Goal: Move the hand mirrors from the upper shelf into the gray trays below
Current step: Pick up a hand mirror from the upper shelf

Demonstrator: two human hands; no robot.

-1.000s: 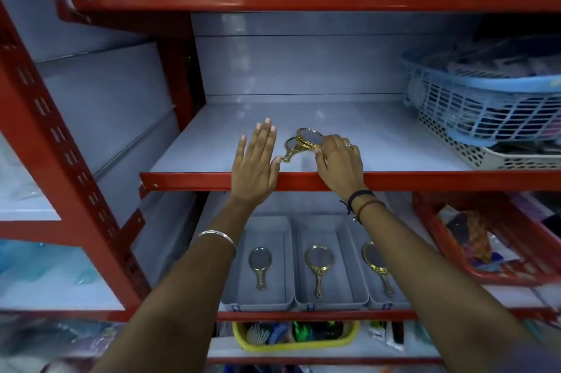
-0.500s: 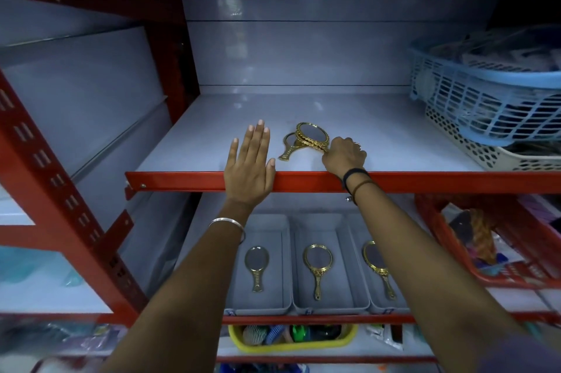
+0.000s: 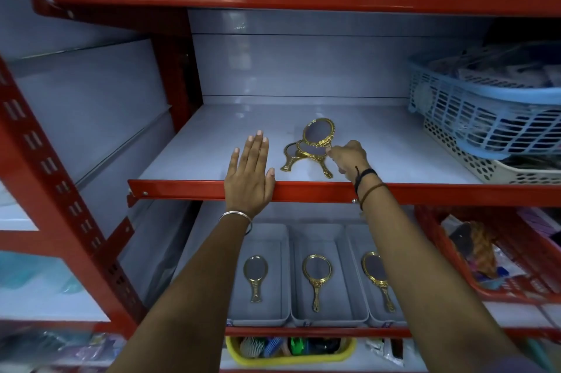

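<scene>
Three gold hand mirrors sit together near the front of the upper shelf (image 3: 394,141). My right hand (image 3: 349,158) pinches the handle of the top mirror (image 3: 318,132) and holds it tilted up above the other two (image 3: 306,152). My left hand (image 3: 250,175) lies flat, fingers spread, on the shelf's red front edge, to the left of the mirrors. Below stand three gray trays: the left tray (image 3: 279,239), the middle tray (image 3: 340,251) and the right tray (image 3: 353,239). Each holds one gold mirror (image 3: 256,275) (image 3: 316,278) (image 3: 378,278); my right forearm covers part of the right tray.
A blue slatted basket (image 3: 485,111) sits on a white perforated tray (image 3: 473,160) at the right of the upper shelf. A red basket (image 3: 440,239) of goods stands right of the gray trays. A yellow bin (image 3: 288,357) with combs is on the shelf beneath.
My right hand has lifted one mirror's head up off the pile by its handle. My left hand stays flat on the shelf edge. The camera view has shifted slightly.
</scene>
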